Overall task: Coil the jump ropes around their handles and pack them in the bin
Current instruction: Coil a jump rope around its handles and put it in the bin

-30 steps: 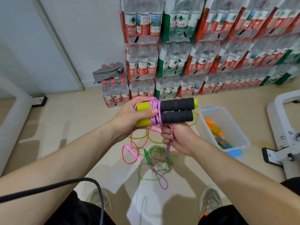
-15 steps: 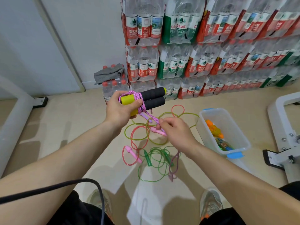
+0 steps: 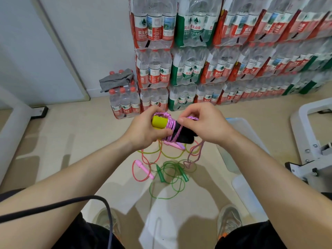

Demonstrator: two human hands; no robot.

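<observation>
Head view: left hand (image 3: 143, 133) gripped the yellow-and-black handles (image 3: 159, 122); right hand (image 3: 206, 126) pinched the pink rope (image 3: 171, 125) wound around them.

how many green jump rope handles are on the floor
2. The left green handle lies just right of the pink handle; the right green handle lies further right among the green rope loops. Others may be hidden from this view.

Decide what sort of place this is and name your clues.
Probably a storeroom: shrink-wrapped water bottle packs stacked high against the wall, a hard beige floor, and a white metal frame at the right.
</observation>
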